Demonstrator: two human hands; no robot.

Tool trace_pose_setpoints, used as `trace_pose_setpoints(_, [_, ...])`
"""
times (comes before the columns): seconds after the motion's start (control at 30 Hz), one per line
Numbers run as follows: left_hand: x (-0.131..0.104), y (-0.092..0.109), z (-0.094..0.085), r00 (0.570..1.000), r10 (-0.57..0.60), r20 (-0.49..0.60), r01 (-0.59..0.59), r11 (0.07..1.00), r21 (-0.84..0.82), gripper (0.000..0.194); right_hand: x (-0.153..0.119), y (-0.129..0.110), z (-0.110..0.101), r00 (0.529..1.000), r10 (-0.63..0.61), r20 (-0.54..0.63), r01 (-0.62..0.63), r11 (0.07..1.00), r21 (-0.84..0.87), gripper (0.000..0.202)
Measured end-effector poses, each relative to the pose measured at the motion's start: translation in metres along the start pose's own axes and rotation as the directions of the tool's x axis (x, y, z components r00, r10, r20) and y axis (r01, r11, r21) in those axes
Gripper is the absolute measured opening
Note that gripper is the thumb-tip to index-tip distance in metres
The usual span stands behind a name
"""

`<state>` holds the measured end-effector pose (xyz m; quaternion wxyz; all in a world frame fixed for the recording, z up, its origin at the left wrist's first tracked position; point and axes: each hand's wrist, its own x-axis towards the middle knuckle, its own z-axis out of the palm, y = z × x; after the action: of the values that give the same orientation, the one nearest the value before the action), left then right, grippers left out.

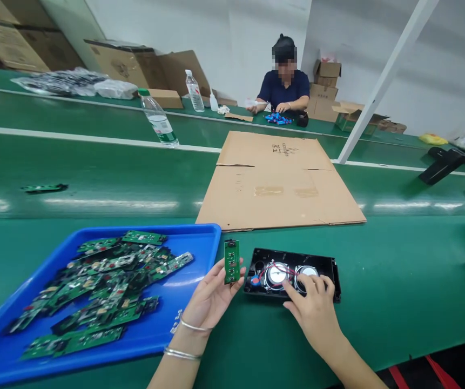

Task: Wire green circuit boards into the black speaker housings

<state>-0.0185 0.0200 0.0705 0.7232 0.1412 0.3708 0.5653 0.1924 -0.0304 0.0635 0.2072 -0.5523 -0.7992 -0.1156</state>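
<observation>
My left hand (211, 294) holds a green circuit board (232, 261) upright between thumb and fingers, just left of a black plastic housing (329, 270). Inside the housing lie two round speakers (276, 274) with red and dark wires and a small blue and red part (255, 280) at the left end. My right hand (315, 302) rests over the right speaker, its fingers spread and touching the speaker area and wires. On the left, a blue tray (183, 324) holds a pile of several green circuit boards (114, 281).
A flat cardboard sheet (284, 178) lies beyond the housing. Behind are a water bottle (161, 121), a single board (45, 188) and a white post (386, 81). Across the bench a person (284, 81) sits by small blue parts (278, 118). Black parts (445, 165) lie at right.
</observation>
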Motion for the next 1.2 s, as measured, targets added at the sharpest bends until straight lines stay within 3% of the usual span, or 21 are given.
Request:
trace_pose_setpoints(0.13, [-0.003, 0.002, -0.003, 1.0, 0.0, -0.002, 0.0, 0.999, 0.034, 0.025, 0.015, -0.025, 0.008, 0.988, 0.021, 0.15, -0.028, 0.998, 0.049, 0.035])
trace_pose_setpoints(0.27, [-0.007, 0.005, -0.003, 1.0, 0.017, -0.014, -0.016, 0.998, 0.058, 0.03, 0.044, -0.034, 0.009, 0.943, 0.122, 0.31, -0.188, 0.964, 0.19, 0.04])
trace_pose_setpoints(0.33, [-0.009, 0.006, -0.002, 1.0, 0.01, -0.017, -0.009, 0.998, 0.058, 0.034, 0.06, -0.032, 0.006, 0.913, 0.14, 0.383, -0.285, 0.89, 0.356, 0.043])
trace_pose_setpoints(0.43, [-0.01, 0.006, 0.0, 0.998, 0.034, -0.044, -0.031, 0.997, 0.07, 0.033, 0.082, -0.028, 0.002, 0.92, 0.148, 0.363, -0.37, 0.633, 0.68, 0.035])
trace_pose_setpoints(0.53, [-0.012, 0.004, 0.002, 0.997, 0.06, -0.054, -0.053, 0.99, 0.13, 0.035, 0.095, -0.03, 0.007, 0.928, 0.2, 0.314, -0.36, 0.265, 0.895, 0.032])
trace_pose_setpoints(0.63, [-0.013, 0.0, 0.004, 0.99, 0.131, -0.05, -0.119, 0.974, 0.191, 0.036, 0.099, -0.037, 0.018, 0.877, 0.166, 0.45, -0.436, -0.115, 0.893, 0.04])
trace_pose_setpoints(0.7, [-0.014, -0.002, 0.005, 0.98, 0.193, -0.058, -0.177, 0.962, 0.21, 0.036, 0.098, -0.04, 0.021, 0.851, 0.145, 0.504, -0.475, -0.195, 0.858, 0.041])
trace_pose_setpoints(0.73, [-0.015, -0.003, 0.006, 0.975, 0.216, -0.06, -0.198, 0.956, 0.217, 0.036, 0.097, -0.042, 0.02, 0.852, 0.144, 0.503, -0.482, -0.159, 0.862, 0.036])
trace_pose_setpoints(0.8, [-0.015, -0.005, 0.008, 0.964, 0.261, -0.06, -0.241, 0.942, 0.233, 0.036, 0.095, -0.043, 0.014, 0.882, 0.155, 0.446, -0.455, 0.027, 0.89, 0.022])
trace_pose_setpoints(0.87, [-0.014, -0.007, 0.008, 0.956, 0.288, -0.053, -0.268, 0.933, 0.24, 0.037, 0.093, -0.043, 0.007, 0.928, 0.137, 0.346, -0.37, 0.244, 0.896, 0.017])
trace_pose_setpoints(0.93, [-0.014, -0.007, 0.007, 0.957, 0.287, -0.048, -0.269, 0.937, 0.225, 0.039, 0.093, -0.043, 0.0, 0.965, 0.106, 0.241, -0.263, 0.386, 0.884, 0.018])
trace_pose_setpoints(1.07, [-0.013, -0.007, 0.005, 0.974, 0.222, -0.045, -0.214, 0.966, 0.145, 0.034, 0.095, -0.043, -0.002, 0.988, 0.087, 0.125, -0.15, 0.423, 0.894, 0.02])
trace_pose_setpoints(1.2, [-0.015, -0.003, 0.005, 0.983, 0.177, -0.041, -0.174, 0.982, 0.071, 0.035, 0.096, -0.043, -0.001, 0.989, 0.072, 0.132, -0.15, 0.445, 0.883, 0.019])
